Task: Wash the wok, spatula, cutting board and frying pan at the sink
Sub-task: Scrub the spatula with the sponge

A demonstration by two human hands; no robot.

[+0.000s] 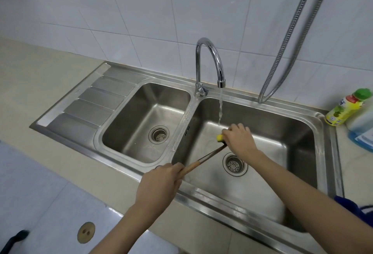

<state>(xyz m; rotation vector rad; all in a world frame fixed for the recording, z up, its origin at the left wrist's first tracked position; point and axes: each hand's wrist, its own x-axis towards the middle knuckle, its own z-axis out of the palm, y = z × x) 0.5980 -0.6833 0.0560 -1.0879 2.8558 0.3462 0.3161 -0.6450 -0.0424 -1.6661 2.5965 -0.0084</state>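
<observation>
Wooden-handled spatula (pixel 203 157) sits over the right basin, left hand (pixel 159 183) fisted round its handle, right hand (pixel 238 139) clamping a yellow sponge (pixel 220 137) on its far end. Tap (pixel 210 62) running at 12 o'clock; steel sink (pixel 88 110), beige counter (pixel 30 84), white tiles.

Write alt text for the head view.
Over the right sink basin, the left hand holds a spatula by its wooden handle while the right hand scrubs its far end with a yellow sponge. The tap runs just behind.
</observation>
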